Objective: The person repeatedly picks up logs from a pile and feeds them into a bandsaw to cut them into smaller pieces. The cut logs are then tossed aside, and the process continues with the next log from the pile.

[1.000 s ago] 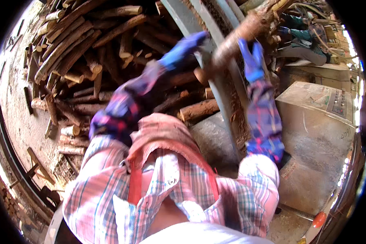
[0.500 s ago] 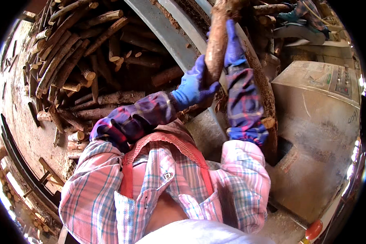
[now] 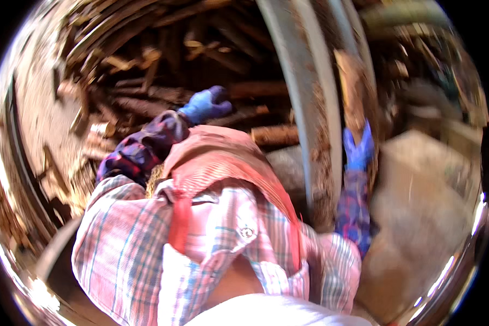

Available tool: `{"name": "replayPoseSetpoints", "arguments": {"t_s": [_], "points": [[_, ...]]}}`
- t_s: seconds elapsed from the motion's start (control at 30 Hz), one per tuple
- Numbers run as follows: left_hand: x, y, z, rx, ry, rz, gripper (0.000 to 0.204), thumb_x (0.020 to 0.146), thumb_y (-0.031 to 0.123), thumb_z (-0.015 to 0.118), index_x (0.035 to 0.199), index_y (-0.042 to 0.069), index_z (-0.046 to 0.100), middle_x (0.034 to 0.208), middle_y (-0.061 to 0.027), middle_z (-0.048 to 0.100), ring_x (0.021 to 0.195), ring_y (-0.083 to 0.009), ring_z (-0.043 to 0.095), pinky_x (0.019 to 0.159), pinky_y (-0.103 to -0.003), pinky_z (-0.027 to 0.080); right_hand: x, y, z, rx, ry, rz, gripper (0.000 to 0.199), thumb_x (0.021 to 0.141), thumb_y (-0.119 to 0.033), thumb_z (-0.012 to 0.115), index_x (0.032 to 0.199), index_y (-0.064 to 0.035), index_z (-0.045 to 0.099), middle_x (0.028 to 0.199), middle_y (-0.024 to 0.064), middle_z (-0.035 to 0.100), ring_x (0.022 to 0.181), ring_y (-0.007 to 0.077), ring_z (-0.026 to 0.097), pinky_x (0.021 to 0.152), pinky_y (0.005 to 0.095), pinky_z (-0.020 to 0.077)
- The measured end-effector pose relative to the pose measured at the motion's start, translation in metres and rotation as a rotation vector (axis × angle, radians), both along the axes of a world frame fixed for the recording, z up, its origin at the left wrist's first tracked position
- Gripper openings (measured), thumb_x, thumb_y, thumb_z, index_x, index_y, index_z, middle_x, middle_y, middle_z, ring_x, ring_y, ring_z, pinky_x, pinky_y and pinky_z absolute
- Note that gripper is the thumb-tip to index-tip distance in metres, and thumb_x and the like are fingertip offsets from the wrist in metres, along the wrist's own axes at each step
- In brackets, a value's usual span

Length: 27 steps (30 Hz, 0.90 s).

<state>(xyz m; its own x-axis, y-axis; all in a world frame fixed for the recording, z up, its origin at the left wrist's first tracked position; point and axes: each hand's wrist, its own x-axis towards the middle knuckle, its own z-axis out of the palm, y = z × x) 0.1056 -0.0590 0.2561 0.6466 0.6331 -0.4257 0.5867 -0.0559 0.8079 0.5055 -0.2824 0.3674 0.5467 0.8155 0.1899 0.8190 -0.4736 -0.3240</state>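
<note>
In a metal trough [image 3: 298, 81] lies a short log [image 3: 352, 87], its far end showing pale cut wood. My right hand [image 3: 358, 151], in a blue-purple glove, is at the log's near end, thumb and fingers parted around it. My left hand [image 3: 207, 104], gloved the same way, is away from the trough, over the log pile [image 3: 146, 92]. Its fingers are loosely curled, apart from the thumb, and nothing shows between them. Motion blurs the scene.
A dusty, box-shaped machine housing [image 3: 424, 201] stands close on the right. Bark debris [image 3: 319, 119] lines the trough. A reddish log [image 3: 275, 135] lies between the pile and the trough's left side. More wood [image 3: 8, 185] is stacked at the far left.
My left hand has let go of the log and swung left toward the pile. The log has gone from a raised, two-handed hold down into the trough. The view has turned.
</note>
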Motion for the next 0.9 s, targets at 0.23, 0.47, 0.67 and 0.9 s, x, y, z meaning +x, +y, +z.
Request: {"name": "replayPoseSetpoints", "arguments": {"t_s": [0.23, 0.47, 0.67, 0.9], "points": [[-0.091, -0.026, -0.073, -0.155, 0.103, 0.38, 0.05, 0.08, 0.031, 0.066, 0.118, 0.002, 0.055, 0.108, -0.0173, 0.064, 0.099, -0.0267, 0.061, 0.085, -0.036, 0.049, -0.073, 0.082, 0.007, 0.533, -0.047, 0.277, 0.085, 0.075, -0.055, 0.069, 0.131, 0.0031, 0.041, 0.127, 0.0222, 0.048, 0.114, 0.0331, 0.051, 0.098, 0.0424, 0.0392], [-0.163, 0.0, -0.134, 0.018, -0.086, 0.371, 0.027, 0.08, 0.025, 0.062, 0.094, 0.003, 0.067, 0.091, -0.018, 0.063, 0.09, -0.0347, 0.056, 0.081, -0.039, 0.046, -0.268, 0.292, -0.157, -0.264, 0.6, 0.67, 0.067, 0.075, -0.037, 0.07, 0.127, -0.0007, 0.05, 0.122, 0.0207, 0.055, 0.114, 0.0328, 0.053, 0.097, 0.0407, 0.042], [-0.299, -0.016, -0.201, -0.862, -0.339, 1.36, 0.034, 0.089, 0.023, 0.061, 0.116, 0.003, 0.056, 0.097, -0.0053, 0.06, 0.085, -0.0158, 0.059, 0.076, -0.028, 0.051, -0.3, 0.441, -0.339, -0.775, 0.346, 0.601, 0.082, 0.07, -0.047, 0.071, 0.134, -0.0038, 0.042, 0.132, 0.0213, 0.047, 0.121, 0.0371, 0.046, 0.102, 0.0427, 0.0379], [-0.399, -0.138, -0.262, -1.162, -0.137, 1.797, 0.019, 0.09, 0.01, 0.05, 0.072, 0.011, 0.043, 0.058, 0.0029, 0.036, 0.045, -0.0087, 0.032, 0.04, -0.024, 0.024, -0.312, 0.67, -0.454, -0.646, -0.438, 0.558, 0.098, 0.066, -0.049, 0.073, 0.144, -0.0134, 0.025, 0.147, 0.0126, 0.027, 0.135, 0.0304, 0.028, 0.109, 0.0428, 0.0283]]}}
